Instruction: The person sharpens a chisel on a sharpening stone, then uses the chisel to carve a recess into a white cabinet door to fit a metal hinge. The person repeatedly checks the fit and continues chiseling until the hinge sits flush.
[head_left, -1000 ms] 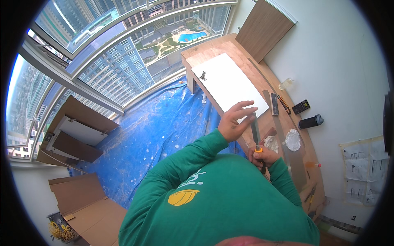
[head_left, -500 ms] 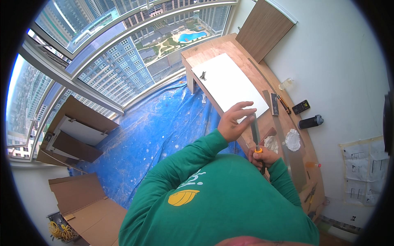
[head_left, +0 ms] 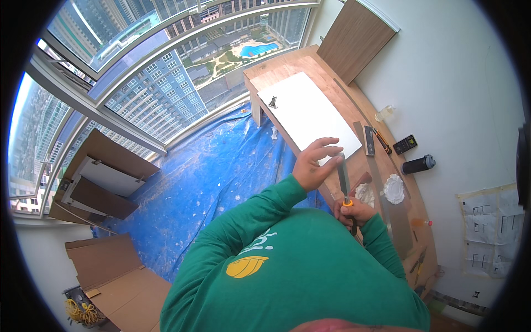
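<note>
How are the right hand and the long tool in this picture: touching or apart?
Touching. The head view shows the right hand with its fingers closed around the handle end of the long tool.

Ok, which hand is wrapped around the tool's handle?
The right hand, closed around the long-bladed tool at its yellow collar; the left hand is open near the tool's far end.

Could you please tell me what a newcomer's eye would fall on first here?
Probably the vivid blue floor sheet left of the wooden workbench, and the bright green shirt filling the lower middle. Next come the long, orange-collared tool in the right grip, and the white panel on the bench. Beyond the window, near the top, a blue pool stands out.
</note>
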Demonstrator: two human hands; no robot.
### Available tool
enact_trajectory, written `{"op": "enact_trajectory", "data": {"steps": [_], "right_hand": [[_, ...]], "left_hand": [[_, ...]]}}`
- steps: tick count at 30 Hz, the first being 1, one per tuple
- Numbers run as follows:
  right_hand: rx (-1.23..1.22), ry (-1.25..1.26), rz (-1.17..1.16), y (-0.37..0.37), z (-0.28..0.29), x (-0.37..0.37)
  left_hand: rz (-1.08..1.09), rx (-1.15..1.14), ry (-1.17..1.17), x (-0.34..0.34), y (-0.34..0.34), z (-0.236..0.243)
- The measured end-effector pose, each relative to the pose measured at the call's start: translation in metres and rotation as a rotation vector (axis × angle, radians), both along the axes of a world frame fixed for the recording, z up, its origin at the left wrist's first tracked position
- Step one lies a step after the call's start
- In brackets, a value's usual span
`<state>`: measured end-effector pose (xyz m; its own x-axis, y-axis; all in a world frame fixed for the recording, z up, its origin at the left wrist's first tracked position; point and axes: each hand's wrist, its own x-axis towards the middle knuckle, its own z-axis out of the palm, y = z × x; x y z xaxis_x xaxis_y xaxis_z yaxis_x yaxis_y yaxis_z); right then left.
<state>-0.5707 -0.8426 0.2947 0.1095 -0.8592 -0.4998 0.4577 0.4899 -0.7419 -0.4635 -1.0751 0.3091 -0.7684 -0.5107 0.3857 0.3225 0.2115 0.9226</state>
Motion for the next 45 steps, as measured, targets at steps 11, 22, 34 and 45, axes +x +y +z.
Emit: {"op": "enact_trajectory", "data": {"steps": [11,22,34,45], "right_hand": [[-0.008,0.012,-0.007,0.001,0.0,0.001],[0.008,0.015,0.01,-0.001,0.002,0.0],[0.012,0.042,0.012,-0.001,0.007,0.0],[-0.002,0.047,0.026,0.0,0.005,0.0]], "left_hand": [[0.008,0.042,-0.003,0.0,0.002,-0.002],[-0.257,0.401,0.025,-0.007,-0.001,-0.014],[-0.314,0.607,-0.026,-0.006,-0.004,-0.011],[-0.358,0.736,-0.062,-0.006,-0.007,-0.019]]}}
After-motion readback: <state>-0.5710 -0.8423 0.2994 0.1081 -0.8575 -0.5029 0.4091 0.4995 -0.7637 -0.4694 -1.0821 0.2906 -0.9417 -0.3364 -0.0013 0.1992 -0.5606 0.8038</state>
